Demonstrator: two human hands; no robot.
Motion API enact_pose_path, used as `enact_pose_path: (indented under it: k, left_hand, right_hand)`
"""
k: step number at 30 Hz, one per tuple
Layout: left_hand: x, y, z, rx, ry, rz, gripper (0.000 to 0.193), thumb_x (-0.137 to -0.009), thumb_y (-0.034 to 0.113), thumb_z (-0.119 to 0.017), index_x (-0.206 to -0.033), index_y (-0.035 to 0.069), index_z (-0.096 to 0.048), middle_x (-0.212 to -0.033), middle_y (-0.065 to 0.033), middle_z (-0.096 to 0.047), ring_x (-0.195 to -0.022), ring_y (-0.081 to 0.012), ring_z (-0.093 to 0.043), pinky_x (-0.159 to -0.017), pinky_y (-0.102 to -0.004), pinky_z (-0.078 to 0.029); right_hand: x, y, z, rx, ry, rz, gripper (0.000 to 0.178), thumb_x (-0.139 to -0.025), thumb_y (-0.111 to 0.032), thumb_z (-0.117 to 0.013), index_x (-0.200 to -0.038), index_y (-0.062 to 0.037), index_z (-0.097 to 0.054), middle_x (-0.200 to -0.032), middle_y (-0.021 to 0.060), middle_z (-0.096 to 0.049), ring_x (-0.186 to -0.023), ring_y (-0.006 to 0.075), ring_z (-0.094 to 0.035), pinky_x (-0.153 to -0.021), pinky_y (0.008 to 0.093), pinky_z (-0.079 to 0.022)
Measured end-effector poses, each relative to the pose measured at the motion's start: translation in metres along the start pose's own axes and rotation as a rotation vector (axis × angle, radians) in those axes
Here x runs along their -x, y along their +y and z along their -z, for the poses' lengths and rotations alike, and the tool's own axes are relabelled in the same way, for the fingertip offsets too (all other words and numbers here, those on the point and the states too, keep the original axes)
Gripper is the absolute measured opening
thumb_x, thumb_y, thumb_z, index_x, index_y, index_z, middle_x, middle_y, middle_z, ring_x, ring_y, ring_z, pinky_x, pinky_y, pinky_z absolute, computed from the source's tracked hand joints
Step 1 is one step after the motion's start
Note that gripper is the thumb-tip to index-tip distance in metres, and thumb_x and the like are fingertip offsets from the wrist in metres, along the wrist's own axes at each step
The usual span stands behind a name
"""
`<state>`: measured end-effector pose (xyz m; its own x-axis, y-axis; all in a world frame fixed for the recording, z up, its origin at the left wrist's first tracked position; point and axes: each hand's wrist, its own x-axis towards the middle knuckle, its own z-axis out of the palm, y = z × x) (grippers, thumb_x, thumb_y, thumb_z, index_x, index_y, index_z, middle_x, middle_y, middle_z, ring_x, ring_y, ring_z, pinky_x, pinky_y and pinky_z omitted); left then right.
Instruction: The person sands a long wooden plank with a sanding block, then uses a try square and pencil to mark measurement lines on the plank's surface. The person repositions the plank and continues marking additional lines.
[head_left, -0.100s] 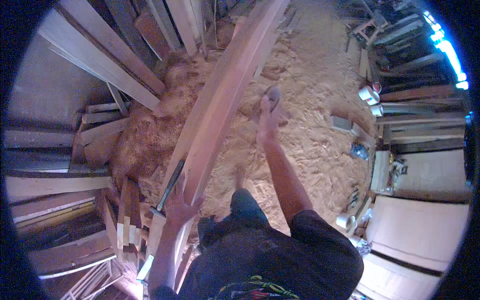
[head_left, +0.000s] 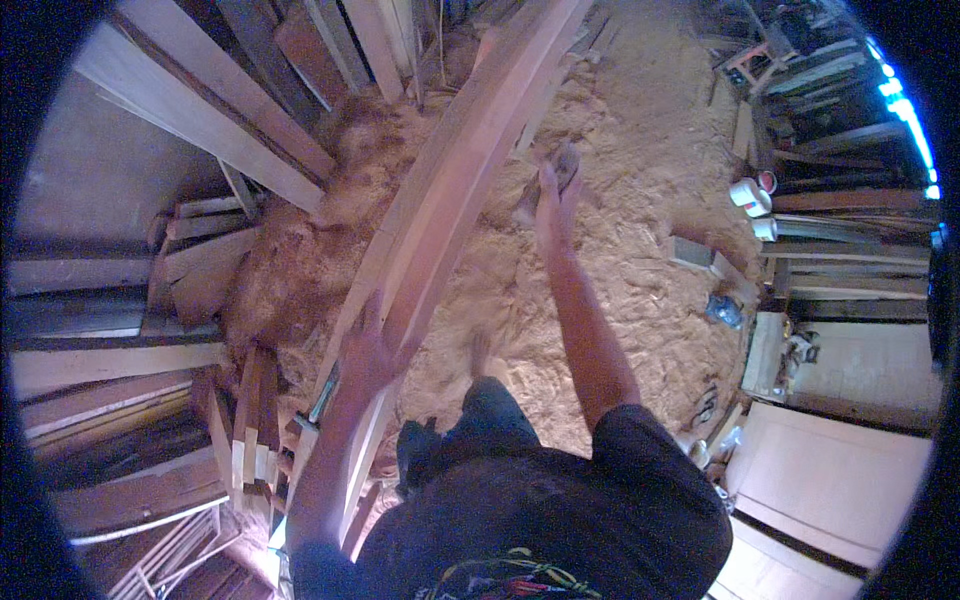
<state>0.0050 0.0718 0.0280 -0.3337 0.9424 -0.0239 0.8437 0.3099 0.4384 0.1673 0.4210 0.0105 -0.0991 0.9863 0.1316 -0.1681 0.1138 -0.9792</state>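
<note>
Left hand (head_left: 372, 350) flat on beam (head_left: 452, 205), grip loose, fingers spread. Right hand (head_left: 555, 205) grip closed around small brownish block (head_left: 567, 166), kind unclear, right of beam, apart from it, over sawdust (head_left: 640, 320). Beam runs diagonally, top centre to lower left. Tool (head_left: 323, 396) beside left wrist.

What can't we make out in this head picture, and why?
Head view, beam: far end cut off by the top edge.
Head view, brownish object in the right hand: kind unclear, blurred and partly covered by that hand.
Head view, tool: upper end hidden by the left hand.
</note>
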Motion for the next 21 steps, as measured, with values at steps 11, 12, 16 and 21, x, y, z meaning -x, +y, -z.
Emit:
enact_pose_path:
  k: [11, 12, 16, 21]
  left_hand:
    - [-0.161, 0.066, -0.006, 0.053, -0.127, 0.245, 0.067, -0.09, 0.024, -0.067, -0.147, 0.006, -0.036, -0.112, -0.0275, -0.069, -0.098, -0.0489, -0.069, -0.087, -0.0624, -0.054]
    - [-0.162, 0.067, -0.006, 0.03, -0.122, 0.237, 0.063, -0.09, 0.023, -0.067, -0.143, 0.005, -0.038, -0.108, -0.0273, -0.07, -0.095, -0.0485, -0.07, -0.085, -0.0621, -0.054]
    - [-0.17, 0.067, -0.008, 0.126, -0.131, 0.237, 0.055, -0.089, 0.019, -0.067, -0.134, 0.001, -0.041, -0.105, -0.0305, -0.068, -0.088, -0.0495, -0.07, -0.079, -0.0601, -0.056]
    - [-0.162, 0.063, -0.011, 0.178, -0.112, 0.208, 0.056, -0.088, 0.016, -0.071, -0.135, 0.004, -0.043, -0.096, -0.031, -0.068, -0.085, -0.0529, -0.068, -0.071, -0.0619, -0.055]
  right_hand:
    - [-0.132, 0.017, -0.077, 0.173, -0.252, 0.071, 0.065, -0.099, -0.025, -0.07, -0.149, -0.0004, -0.037, -0.129, 0.0135, -0.062, -0.115, 0.0227, -0.062, -0.097, 0.0362, -0.052]
    - [-0.132, 0.015, -0.079, 0.245, -0.253, 0.07, 0.068, -0.099, -0.025, -0.068, -0.152, 0.0, -0.034, -0.131, 0.0142, -0.061, -0.117, 0.0231, -0.062, -0.098, 0.0362, -0.051]
    - [-0.066, 0.015, -0.072, 0.472, -0.115, 0.086, 0.068, -0.101, -0.022, -0.063, -0.155, 0.0003, -0.029, -0.133, 0.0141, -0.06, -0.119, 0.0225, -0.06, -0.101, 0.0362, -0.05]
    - [-0.074, -0.003, -0.076, 0.324, -0.197, 0.016, 0.072, -0.101, -0.026, -0.063, -0.157, -0.0017, -0.026, -0.14, 0.0181, -0.054, -0.127, 0.0279, -0.055, -0.107, 0.0391, -0.046]
